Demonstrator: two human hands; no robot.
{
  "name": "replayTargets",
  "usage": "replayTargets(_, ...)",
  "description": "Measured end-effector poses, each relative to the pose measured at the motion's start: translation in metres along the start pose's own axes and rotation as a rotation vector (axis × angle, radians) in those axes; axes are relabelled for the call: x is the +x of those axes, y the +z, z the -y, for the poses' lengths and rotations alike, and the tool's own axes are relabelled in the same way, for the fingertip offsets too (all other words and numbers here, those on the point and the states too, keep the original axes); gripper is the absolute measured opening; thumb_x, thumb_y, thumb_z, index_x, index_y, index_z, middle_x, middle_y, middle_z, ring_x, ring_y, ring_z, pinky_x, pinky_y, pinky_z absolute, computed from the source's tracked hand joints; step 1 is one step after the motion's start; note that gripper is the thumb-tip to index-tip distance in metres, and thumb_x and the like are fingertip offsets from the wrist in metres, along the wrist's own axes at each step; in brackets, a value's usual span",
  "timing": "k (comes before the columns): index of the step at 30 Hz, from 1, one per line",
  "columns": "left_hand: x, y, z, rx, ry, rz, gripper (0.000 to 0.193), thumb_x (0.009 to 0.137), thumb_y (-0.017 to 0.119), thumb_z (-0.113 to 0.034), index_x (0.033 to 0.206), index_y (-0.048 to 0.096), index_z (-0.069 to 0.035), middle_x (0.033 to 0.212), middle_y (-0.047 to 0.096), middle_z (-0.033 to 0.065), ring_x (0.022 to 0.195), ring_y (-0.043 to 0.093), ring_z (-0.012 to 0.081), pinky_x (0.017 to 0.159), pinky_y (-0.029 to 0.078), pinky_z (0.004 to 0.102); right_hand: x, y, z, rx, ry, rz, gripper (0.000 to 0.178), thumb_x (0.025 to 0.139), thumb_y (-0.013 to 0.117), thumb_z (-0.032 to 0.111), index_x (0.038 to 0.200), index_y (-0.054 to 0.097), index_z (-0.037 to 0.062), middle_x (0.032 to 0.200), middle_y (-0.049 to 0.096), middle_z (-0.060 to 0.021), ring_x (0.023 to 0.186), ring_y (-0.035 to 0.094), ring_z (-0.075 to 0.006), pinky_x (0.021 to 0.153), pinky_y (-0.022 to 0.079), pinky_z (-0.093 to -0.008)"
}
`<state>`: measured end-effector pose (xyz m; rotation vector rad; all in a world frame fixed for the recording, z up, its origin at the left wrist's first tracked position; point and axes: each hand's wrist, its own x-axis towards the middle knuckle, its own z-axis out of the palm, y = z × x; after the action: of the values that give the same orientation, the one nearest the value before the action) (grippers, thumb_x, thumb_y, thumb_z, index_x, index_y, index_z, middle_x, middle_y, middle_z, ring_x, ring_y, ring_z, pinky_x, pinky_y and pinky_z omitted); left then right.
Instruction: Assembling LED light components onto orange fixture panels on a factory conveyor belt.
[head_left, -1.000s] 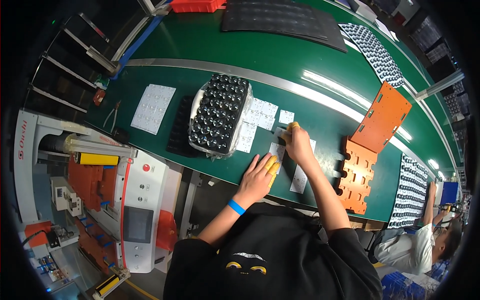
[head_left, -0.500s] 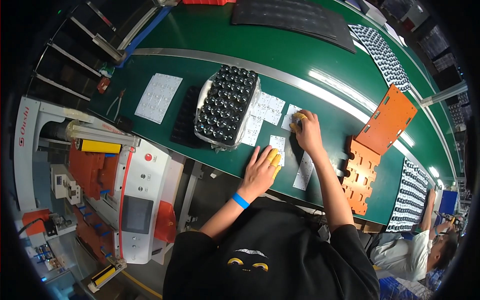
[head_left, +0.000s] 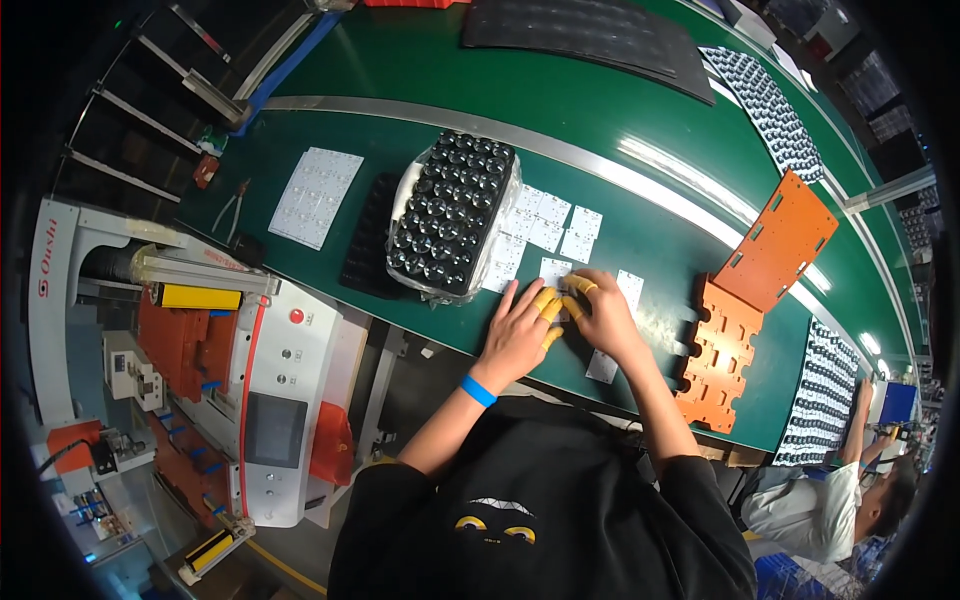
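My left hand [head_left: 518, 328] lies low over the green workbench, fingers outstretched and apart, some in yellow finger cots. Beside it, my right hand [head_left: 602, 310] curls its yellow-cotted thumb and fingers at the right edge of a small white circuit board [head_left: 555, 268]. The fingers of both hands cover the board's lower part. Farther off, another white board [head_left: 581, 234] lies beside several similar boards [head_left: 530, 220]. A black tray of dark, shiny domed lenses [head_left: 447, 212], partly wrapped in clear plastic, stands left of them.
White board sheets [head_left: 316, 198] and pliers [head_left: 231, 211] lie to the left. On the right stands an orange slotted fixture [head_left: 722, 350] with a raised plate [head_left: 778, 240]. A grey machine [head_left: 280, 400] is at lower left; a co-worker [head_left: 815, 505] sits at far right.
My right hand has left the far board and come nearer, beside my left hand. A white board to the right, formerly partly behind my right arm, now shows more. My left hand has barely moved.
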<state>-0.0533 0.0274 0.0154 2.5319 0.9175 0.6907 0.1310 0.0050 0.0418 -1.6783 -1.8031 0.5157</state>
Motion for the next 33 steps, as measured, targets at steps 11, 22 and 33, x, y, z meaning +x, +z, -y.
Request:
replayTargets(11,-0.005,0.004,0.004,0.192,0.154,0.004,0.029,0.085,0.058,-0.011,0.109,0.063,0.004,0.12,0.057,0.0138,0.117,0.048,0.0317,0.108,0.035,0.0508,-0.043,0.007,0.012,-0.074,0.006,0.03,0.043,0.072,0.074,0.002,0.113,0.062,-0.0024,0.126,0.054,-0.0164,0.113,0.051,-0.0369,0.096,0.046,-0.0419)
replayTargets(22,-0.015,-0.007,0.019,0.225,0.087,0.055,0.036,0.083,0.059,-0.009,0.117,0.064,0.001,0.125,0.056,0.0151,0.12,0.046,0.035,0.102,0.038,0.0466,-0.02,0.024,0.009,-0.172,-0.063,0.032,0.038,0.071,0.057,-0.007,0.108,0.065,-0.0057,0.129,0.054,-0.0134,0.102,0.053,-0.0337,0.091,0.047,-0.0405)
replayTargets(33,-0.037,-0.004,0.002,0.131,-0.043,-0.04,0.038,0.085,0.066,-0.016,0.118,0.061,0.004,0.124,0.057,0.016,0.125,0.048,0.0321,0.1,0.038,0.0457,0.0,0.034,0.019,-0.163,0.021,0.035,0.037,0.074,0.053,-0.008,0.109,0.064,-0.0066,0.124,0.055,-0.0154,0.103,0.053,-0.0369,0.09,0.048,-0.0423)
